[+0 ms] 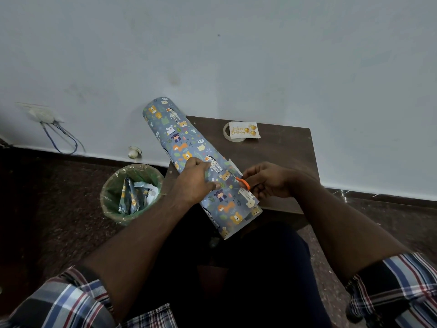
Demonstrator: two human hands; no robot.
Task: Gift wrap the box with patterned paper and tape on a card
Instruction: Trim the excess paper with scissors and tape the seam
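A roll of blue animal-patterned wrapping paper (179, 138) lies diagonally across the small dark brown table (283, 150), its near end overhanging toward my lap. My left hand (196, 181) grips the paper at mid-length. My right hand (267, 181) holds orange-handled scissors (241, 181), whose blades lie at the paper's right edge. A white "Happy Birthday" card (244, 130) rests on a roll of clear tape (227, 133) at the table's far side. No box shows in this view.
A green bin (111, 200) lined with plastic and holding paper scraps stands on the dark floor left of the table. The pale wall runs right behind the table. A wall socket (41, 114) with blue cables sits at the far left.
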